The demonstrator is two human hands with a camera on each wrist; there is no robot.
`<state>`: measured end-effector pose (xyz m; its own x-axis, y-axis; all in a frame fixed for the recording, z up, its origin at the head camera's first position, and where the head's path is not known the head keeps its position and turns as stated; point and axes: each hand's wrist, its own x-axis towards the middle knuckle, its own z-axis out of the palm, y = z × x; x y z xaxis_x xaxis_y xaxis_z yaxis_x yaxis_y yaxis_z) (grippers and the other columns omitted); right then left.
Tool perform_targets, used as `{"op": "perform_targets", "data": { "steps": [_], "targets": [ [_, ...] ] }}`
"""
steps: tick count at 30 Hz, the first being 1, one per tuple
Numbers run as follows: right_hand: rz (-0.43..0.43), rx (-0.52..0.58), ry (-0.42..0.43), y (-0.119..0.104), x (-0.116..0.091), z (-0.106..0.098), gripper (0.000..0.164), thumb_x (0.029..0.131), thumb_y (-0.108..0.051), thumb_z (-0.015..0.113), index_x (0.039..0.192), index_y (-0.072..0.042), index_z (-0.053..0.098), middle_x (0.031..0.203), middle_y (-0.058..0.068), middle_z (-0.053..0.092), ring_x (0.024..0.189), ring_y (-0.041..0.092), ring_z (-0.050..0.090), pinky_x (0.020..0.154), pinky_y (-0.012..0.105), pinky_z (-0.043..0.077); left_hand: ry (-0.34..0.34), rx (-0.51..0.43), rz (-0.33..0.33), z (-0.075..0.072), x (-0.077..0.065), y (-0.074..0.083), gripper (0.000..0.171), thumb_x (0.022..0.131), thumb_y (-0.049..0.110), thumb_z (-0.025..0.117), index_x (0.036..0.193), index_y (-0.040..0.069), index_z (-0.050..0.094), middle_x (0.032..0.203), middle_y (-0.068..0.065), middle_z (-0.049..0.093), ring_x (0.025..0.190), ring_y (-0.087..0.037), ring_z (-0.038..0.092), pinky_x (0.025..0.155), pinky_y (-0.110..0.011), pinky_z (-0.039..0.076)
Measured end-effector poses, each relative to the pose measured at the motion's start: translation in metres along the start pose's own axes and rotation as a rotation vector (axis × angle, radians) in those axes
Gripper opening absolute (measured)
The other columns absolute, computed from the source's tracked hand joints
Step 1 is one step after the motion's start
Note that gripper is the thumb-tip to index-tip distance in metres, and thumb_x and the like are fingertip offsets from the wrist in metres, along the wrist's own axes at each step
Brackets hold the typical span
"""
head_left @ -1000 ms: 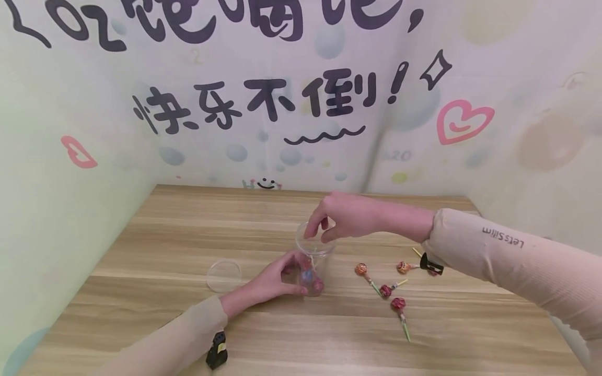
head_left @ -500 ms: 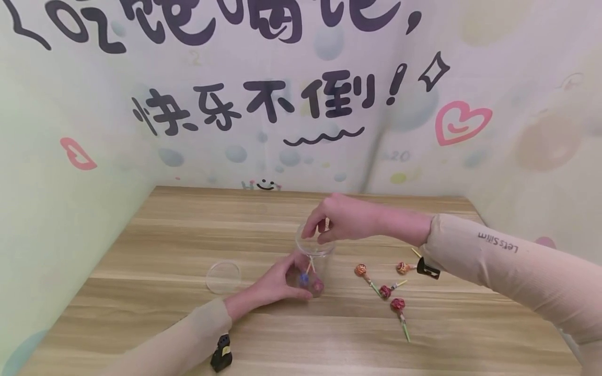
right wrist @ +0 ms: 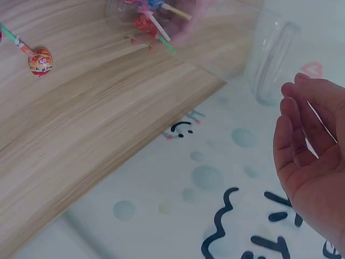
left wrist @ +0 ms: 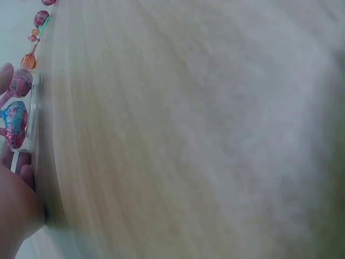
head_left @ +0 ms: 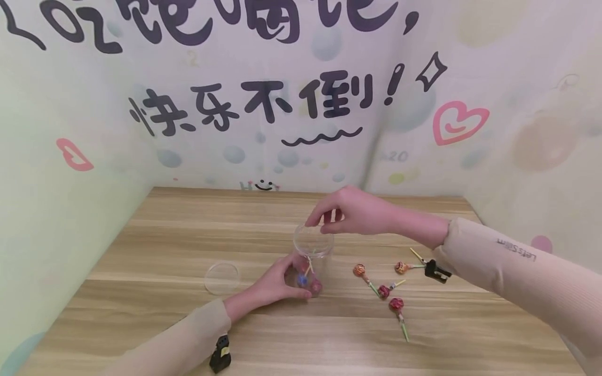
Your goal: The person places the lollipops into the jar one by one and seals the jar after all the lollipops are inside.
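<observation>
A clear plastic jar (head_left: 324, 263) stands upright on the table, its mouth uncovered. Several wrapped lollipops, among them a blue lollipop (head_left: 302, 280) and a red lollipop (right wrist: 144, 22), are inside with their sticks pointing up. My left hand (head_left: 268, 286) grips the lower part of the jar from the left, thumb in front. Above the jar's rim my right hand (head_left: 357, 213) hovers with fingers loosely bent and nothing between them. The right wrist view shows that right hand (right wrist: 315, 145) beside the jar's mouth, palm in view.
To the right of the jar lie several loose lollipops, including an orange lollipop (head_left: 359, 270) and a red lollipop (head_left: 396, 304). A clear round lid (head_left: 222, 278) lies flat left of the jar. The wooden table (head_left: 188, 219) ends at a printed wall sheet (head_left: 211, 156).
My right hand has risen from the jar's mouth and shifted a little to the right. The blue lollipop inside has settled lower to the left. My left hand keeps its hold.
</observation>
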<state>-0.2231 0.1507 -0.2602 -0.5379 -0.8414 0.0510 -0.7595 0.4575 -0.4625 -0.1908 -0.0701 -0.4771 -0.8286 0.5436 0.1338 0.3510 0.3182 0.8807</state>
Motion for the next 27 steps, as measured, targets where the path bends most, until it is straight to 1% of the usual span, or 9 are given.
{"op": "perform_targets", "data": {
  "steps": [4,9,14,20,24,27],
  "targets": [
    [0.047,0.021,0.063,0.008,-0.013,-0.006,0.022,0.089,-0.009,0.071,0.109,-0.017,0.075,0.107,-0.003,0.075,0.084,0.005,0.066,0.074,0.024,0.057,0.011,0.006,0.016,0.0,0.0,0.0,0.052,0.07,0.025,0.089,0.109,0.014,0.057,0.112,-0.003,0.065,0.113,-0.019,0.056,0.103,-0.033,0.041],
    [0.115,0.024,0.13,0.022,-0.029,-0.005,0.023,0.089,-0.011,0.072,0.111,-0.017,0.074,0.106,-0.003,0.076,0.084,0.005,0.067,0.074,0.023,0.057,0.026,0.004,0.0,-0.001,-0.002,0.002,0.051,0.068,0.024,0.09,0.106,0.014,0.058,0.113,-0.003,0.066,0.111,-0.018,0.056,0.102,-0.035,0.041],
    [0.164,0.037,0.169,0.041,-0.049,0.003,0.024,0.089,-0.012,0.072,0.111,-0.019,0.073,0.106,-0.005,0.075,0.085,0.004,0.068,0.074,0.023,0.057,0.027,0.001,-0.016,-0.001,-0.003,0.003,0.05,0.067,0.023,0.091,0.104,0.015,0.058,0.113,-0.003,0.065,0.11,-0.015,0.054,0.1,-0.033,0.041],
    [0.259,0.041,0.222,0.066,-0.08,0.017,0.024,0.089,-0.012,0.073,0.112,-0.019,0.073,0.107,-0.004,0.075,0.085,0.002,0.068,0.073,0.024,0.057,0.02,0.011,-0.037,-0.001,-0.003,0.003,0.05,0.067,0.024,0.091,0.104,0.015,0.058,0.115,-0.003,0.064,0.11,-0.016,0.054,0.099,-0.034,0.042],
    [0.313,0.03,0.253,0.086,-0.1,0.027,0.025,0.088,-0.011,0.074,0.111,-0.019,0.073,0.104,-0.005,0.075,0.083,0.0,0.065,0.073,0.023,0.055,0.021,0.014,-0.037,-0.001,-0.003,0.003,0.049,0.067,0.024,0.091,0.103,0.014,0.058,0.116,-0.004,0.065,0.11,-0.016,0.054,0.098,-0.034,0.042],
    [0.32,0.014,0.284,0.1,-0.113,0.035,0.025,0.087,-0.01,0.074,0.111,-0.017,0.073,0.101,-0.005,0.076,0.082,0.0,0.063,0.071,0.022,0.054,0.023,0.01,-0.033,-0.001,-0.003,0.002,0.049,0.068,0.025,0.091,0.103,0.013,0.058,0.117,-0.004,0.065,0.11,-0.017,0.054,0.097,-0.034,0.042]
  ]
}}
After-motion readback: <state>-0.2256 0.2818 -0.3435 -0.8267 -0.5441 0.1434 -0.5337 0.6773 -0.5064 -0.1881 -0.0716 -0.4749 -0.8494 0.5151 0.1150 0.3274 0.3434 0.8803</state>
